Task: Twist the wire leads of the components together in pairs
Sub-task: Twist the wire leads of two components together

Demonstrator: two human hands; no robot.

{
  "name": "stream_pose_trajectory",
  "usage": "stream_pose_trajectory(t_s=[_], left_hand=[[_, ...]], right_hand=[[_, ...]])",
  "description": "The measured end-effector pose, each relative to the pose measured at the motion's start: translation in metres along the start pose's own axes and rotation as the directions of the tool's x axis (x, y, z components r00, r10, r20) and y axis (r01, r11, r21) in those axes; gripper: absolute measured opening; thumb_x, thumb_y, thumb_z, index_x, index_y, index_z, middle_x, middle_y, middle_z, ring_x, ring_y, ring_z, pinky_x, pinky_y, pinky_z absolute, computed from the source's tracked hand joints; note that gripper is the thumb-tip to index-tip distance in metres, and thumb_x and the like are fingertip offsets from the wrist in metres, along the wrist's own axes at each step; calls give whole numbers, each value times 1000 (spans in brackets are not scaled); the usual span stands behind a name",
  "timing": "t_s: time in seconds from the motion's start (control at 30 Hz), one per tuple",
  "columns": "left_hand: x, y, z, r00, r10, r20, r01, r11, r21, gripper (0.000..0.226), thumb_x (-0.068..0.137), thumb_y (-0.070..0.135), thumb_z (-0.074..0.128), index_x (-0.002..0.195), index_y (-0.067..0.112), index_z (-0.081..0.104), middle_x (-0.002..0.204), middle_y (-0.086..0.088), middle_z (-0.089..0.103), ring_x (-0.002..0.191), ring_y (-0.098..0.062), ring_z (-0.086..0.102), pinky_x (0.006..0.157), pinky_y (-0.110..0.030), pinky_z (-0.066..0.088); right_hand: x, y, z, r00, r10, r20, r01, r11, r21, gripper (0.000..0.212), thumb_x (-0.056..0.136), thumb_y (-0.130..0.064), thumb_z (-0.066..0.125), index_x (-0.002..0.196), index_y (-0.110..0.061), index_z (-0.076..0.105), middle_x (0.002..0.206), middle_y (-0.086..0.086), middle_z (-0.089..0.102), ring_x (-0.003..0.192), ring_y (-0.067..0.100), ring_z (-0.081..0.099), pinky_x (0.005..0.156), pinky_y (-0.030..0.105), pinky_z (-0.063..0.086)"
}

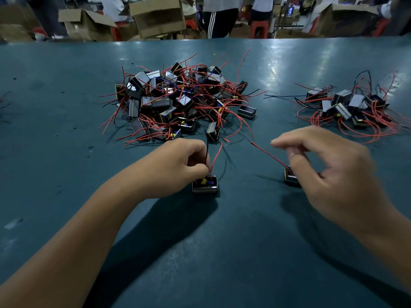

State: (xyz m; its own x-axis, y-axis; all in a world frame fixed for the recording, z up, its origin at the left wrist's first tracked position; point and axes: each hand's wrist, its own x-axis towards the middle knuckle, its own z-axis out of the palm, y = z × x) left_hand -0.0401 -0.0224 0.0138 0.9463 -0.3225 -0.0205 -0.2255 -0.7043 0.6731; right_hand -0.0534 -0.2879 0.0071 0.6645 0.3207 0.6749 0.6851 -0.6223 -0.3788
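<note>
1. Components look light: the small black box-shaped component (204, 185) sits on the teal counter (222, 252) at 6 o'clock of the big tangled pile of black components with red wires (180, 101).
2. Left hand (178, 161) pinches its thin black lead (207, 152); grip near the stripped tips.
3. Right hand (324, 165), fingers loosely curled, touches a second black component (291, 177); what it holds, I cannot tell.
4. Red lead (270, 155) runs toward 10 o'clock, bendy, springy.
5. Room lies bare toward the near edge; a smaller pile (349, 105) sits at 2 o'clock.
</note>
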Motion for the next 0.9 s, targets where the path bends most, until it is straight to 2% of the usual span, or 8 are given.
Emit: stream_pose_trajectory(t_s=[0.1,0.2,0.33,0.4,0.57,0.7,0.8,0.9], left_hand=[[0,-1,1,1000,1,-1,-1,1000,-13,11,93,12,62,87,19,66,83,3,73,81,-15,69,77,-38,55],[0,-3,-1,999,24,28,-22,998,-57,11,95,9,62,89,17,66,82,11,73,77,-7,69,67,-20,52],[1,-4,-1,996,62,71,-54,991,-120,9,93,4,66,94,13,66,87,5,75,79,-9,70,72,-18,53],[1,-5,-1,994,79,78,-68,989,-133,13,90,2,70,95,12,65,88,3,75,80,-11,70,75,-23,56],[4,-6,2,995,74,68,-69,995,-75,20,85,6,78,93,16,62,85,3,73,72,-14,65,67,-25,53],[6,-8,2,995,50,92,-41,994,-100,19,84,10,79,94,13,62,71,14,65,62,-6,53,60,-17,44],[5,-10,3,994,15,104,-9,999,-53,19,86,19,78,92,18,61,66,19,59,58,-2,47,58,-17,40],[6,-9,4,994,-9,108,8,1000,11,17,88,23,76,91,23,60,64,27,57,56,2,46,54,-12,37]], right_hand=[[1,2,1,990,144,2,-144,989,31,20,91,-10,54,100,-16,70,95,-6,69,87,7,64,72,10,44],[-3,-7,11,984,138,113,-150,984,101,19,90,-12,55,100,-19,69,93,-13,71,88,1,66,77,12,47],[-9,-26,37,884,126,451,-236,951,198,40,96,-27,53,136,-32,53,125,-17,64,118,-4,56,100,18,41],[-7,-25,45,856,142,496,-239,961,138,51,99,-30,53,147,-39,37,138,-14,56,128,0,47,107,19,34],[-2,-13,56,812,148,565,-222,973,65,68,97,-22,56,154,-35,22,154,-18,34,136,-9,27,104,-3,12],[0,-12,59,815,146,560,-223,972,71,68,94,-18,56,152,-39,28,152,-16,41,136,-3,34,110,8,21],[-3,-11,54,860,182,476,-257,961,98,54,93,-18,58,141,-40,46,126,-11,65,113,7,58,98,19,39],[-9,-13,47,889,215,404,-284,952,118,41,91,-16,61,129,-33,60,116,-21,68,108,-5,60,93,11,41]])
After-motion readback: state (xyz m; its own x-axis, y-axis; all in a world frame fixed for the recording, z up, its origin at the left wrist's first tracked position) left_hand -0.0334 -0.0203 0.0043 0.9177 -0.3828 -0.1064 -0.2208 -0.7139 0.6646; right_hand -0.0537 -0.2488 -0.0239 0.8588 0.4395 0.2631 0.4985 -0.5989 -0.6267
